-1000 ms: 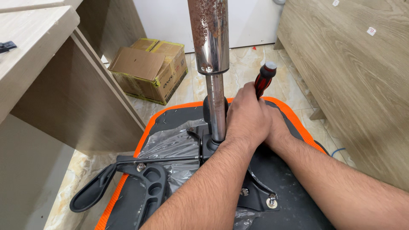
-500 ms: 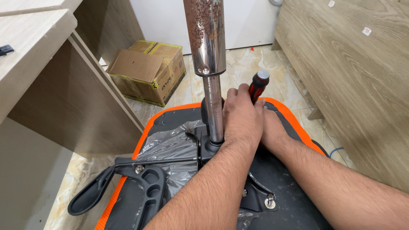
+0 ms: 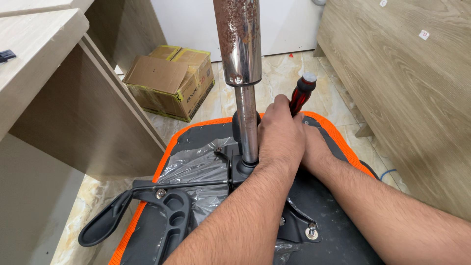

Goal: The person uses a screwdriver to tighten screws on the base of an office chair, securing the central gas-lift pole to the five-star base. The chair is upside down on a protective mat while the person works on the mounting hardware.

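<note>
Left hand (image 3: 280, 142), knuckles up, overlaps the right hand (image 3: 316, 149); together they are wrapped around a red-and-black-handled screwdriver (image 3: 300, 94), held upright beside the rusty chrome cylinder (image 3: 240, 44) on the upturned orange-edged chair seat (image 3: 343, 147).

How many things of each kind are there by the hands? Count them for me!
Hands: 2, left hand and right hand
Screwdrivers, red and black handle: 1
Upturned office chairs, orange-edged seat: 1
Rusty chrome gas cylinders: 1
Black armrests: 1
Cardboard boxes: 1
Total: 7
</note>
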